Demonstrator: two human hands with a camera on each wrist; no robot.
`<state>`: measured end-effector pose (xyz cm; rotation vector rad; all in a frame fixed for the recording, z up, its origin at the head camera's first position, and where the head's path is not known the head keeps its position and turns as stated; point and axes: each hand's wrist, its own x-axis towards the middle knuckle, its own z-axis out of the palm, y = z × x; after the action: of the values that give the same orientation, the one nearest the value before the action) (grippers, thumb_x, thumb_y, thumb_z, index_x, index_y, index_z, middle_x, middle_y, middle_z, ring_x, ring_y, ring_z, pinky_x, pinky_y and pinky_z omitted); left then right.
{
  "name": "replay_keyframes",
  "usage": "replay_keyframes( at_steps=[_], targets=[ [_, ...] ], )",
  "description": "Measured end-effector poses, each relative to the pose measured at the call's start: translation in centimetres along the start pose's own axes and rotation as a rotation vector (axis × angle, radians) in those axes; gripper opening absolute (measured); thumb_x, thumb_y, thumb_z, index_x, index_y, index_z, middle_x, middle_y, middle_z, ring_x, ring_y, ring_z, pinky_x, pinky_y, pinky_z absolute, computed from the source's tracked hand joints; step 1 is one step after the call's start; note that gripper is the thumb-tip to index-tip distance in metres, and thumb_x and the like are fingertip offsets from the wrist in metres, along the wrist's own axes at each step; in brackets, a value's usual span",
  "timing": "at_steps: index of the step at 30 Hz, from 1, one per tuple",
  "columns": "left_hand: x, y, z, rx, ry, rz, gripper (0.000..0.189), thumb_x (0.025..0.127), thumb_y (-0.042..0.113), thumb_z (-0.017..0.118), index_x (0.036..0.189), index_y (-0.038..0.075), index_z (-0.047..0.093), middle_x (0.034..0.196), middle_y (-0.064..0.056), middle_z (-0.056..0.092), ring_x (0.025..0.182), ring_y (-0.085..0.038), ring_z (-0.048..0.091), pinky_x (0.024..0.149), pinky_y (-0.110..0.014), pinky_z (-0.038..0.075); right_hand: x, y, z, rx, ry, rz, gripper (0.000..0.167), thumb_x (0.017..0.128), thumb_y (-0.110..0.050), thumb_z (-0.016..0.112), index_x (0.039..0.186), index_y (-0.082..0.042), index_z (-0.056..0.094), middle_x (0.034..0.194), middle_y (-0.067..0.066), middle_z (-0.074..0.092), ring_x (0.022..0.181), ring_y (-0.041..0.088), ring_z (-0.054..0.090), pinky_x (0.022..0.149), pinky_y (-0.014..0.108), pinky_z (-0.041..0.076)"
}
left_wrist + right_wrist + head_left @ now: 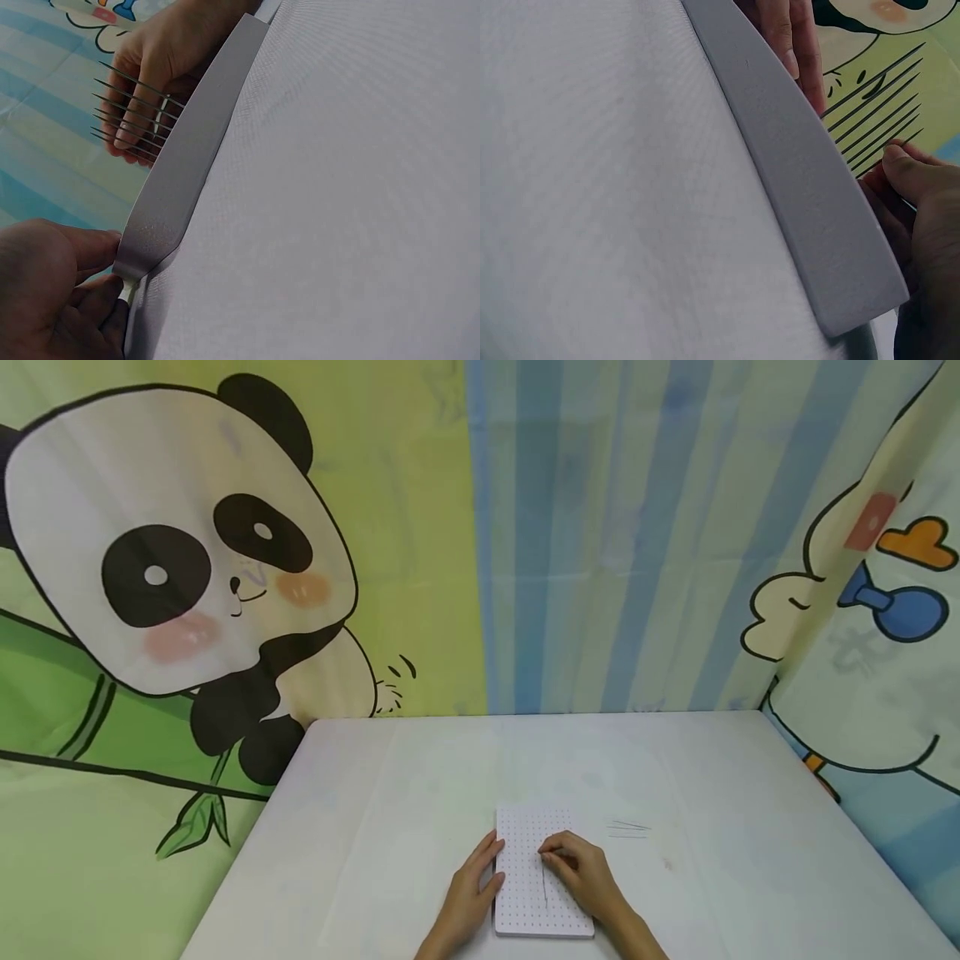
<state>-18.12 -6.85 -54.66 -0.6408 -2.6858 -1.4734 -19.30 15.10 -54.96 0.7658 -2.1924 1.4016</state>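
Observation:
A white pegboard (525, 910) with a grid of small holes lies on the table. Several thin dark metal needles (135, 100) stand upright in it in a row. My left hand (470, 893) rests at the board's left edge, its fingers fairly straight and thumb and fingertips touching that edge. Over the board, my right hand (583, 872) has thumb and forefinger together at the end of the row. In the right wrist view those fingertips (895, 155) pinch the nearest needle (911, 137), whose tip sticks out past them. Its lower end is partly hidden by the board.
A few loose needles (628, 837) lie on the white table (405, 793) to the right of the board. Beyond the table hangs a curtain (420, 527) with a panda, blue stripes and another cartoon figure.

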Motion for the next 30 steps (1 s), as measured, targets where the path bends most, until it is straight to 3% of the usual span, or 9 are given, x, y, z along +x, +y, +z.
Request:
replay_keyframes(
  at_steps=[6, 10, 15, 18, 22, 27, 30],
  targets=[
    [1.0, 0.3, -0.4, 0.002, 0.042, 0.046, 0.046, 0.092, 0.013, 0.056, 0.136, 0.006, 0.044, 0.146, -0.009, 0.033, 0.132, -0.028, 0.031, 0.106, -0.045, 0.027, 1.3, 0.2, -0.5, -0.037, -0.006, -0.044, 0.014, 0.084, 0.001, 0.063, 0.093, -0.009, 0.064, 0.094, -0.002, 0.064, 0.082, 0.016, 0.064, 0.072, 0.021, 0.054],
    [1.8, 0.8, -0.3, -0.024, 0.031, 0.036, 0.047, 0.091, 0.011, 0.056, 0.137, 0.006, 0.044, 0.147, -0.007, 0.031, 0.133, -0.025, 0.029, 0.108, -0.043, 0.025, 2.1, -0.6, -1.4, -0.049, -0.005, -0.041, 0.014, 0.082, 0.004, 0.064, 0.092, -0.006, 0.065, 0.092, 0.002, 0.065, 0.082, 0.017, 0.064, 0.071, 0.02, 0.054],
    [2.0, 0.6, 0.0, -0.011, 0.029, 0.034, 0.047, 0.091, 0.011, 0.056, 0.137, 0.006, 0.044, 0.147, -0.007, 0.032, 0.133, -0.025, 0.03, 0.108, -0.043, 0.026, 2.1, -0.4, -1.7, -0.028, -0.003, -0.003, 0.019, 0.08, 0.008, 0.065, 0.094, -0.005, 0.067, 0.092, 0.007, 0.066, 0.084, 0.02, 0.064, 0.072, 0.019, 0.053],
    [2.1, 0.4, -0.2, 0.0, 0.038, 0.044, 0.047, 0.091, 0.011, 0.056, 0.136, 0.007, 0.044, 0.147, -0.007, 0.032, 0.133, -0.025, 0.03, 0.107, -0.044, 0.027, 2.0, 0.7, -1.4, -0.014, -0.008, -0.005, 0.021, 0.082, 0.005, 0.063, 0.098, -0.007, 0.069, 0.096, 0.004, 0.066, 0.09, 0.016, 0.063, 0.078, 0.015, 0.05],
    [1.6, 0.2, -0.3, -0.004, 0.039, 0.026, 0.046, 0.091, 0.01, 0.056, 0.136, 0.007, 0.045, 0.147, -0.007, 0.033, 0.133, -0.026, 0.03, 0.107, -0.045, 0.027, 2.1, -0.3, -1.3, 0.01, 0.0, -0.019, 0.023, 0.082, 0.011, 0.061, 0.101, 0.0, 0.068, 0.096, 0.01, 0.066, 0.088, 0.021, 0.063, 0.078, 0.017, 0.051],
    [0.7, 0.1, 0.0, -0.023, 0.021, 0.003, 0.046, 0.091, 0.01, 0.056, 0.136, 0.007, 0.045, 0.147, -0.008, 0.032, 0.133, -0.026, 0.03, 0.107, -0.045, 0.026, 1.9, -2.4, -2.0, 0.069, 0.066, 0.072, 0.02, 0.082, 0.012, 0.059, 0.101, 0.006, 0.066, 0.094, 0.018, 0.065, 0.086, 0.028, 0.063, 0.075, 0.021, 0.054],
    [0.1, 0.0, 0.1, -0.02, 0.016, -0.009, 0.047, 0.091, 0.009, 0.057, 0.136, 0.007, 0.045, 0.147, -0.007, 0.032, 0.134, -0.026, 0.029, 0.107, -0.046, 0.026, 1.1, -1.7, -2.3, 0.094, 0.114, 0.15, 0.019, 0.084, 0.008, 0.061, 0.101, 0.005, 0.066, 0.096, 0.018, 0.065, 0.091, 0.022, 0.063, 0.077, 0.02, 0.053]
  ],
)
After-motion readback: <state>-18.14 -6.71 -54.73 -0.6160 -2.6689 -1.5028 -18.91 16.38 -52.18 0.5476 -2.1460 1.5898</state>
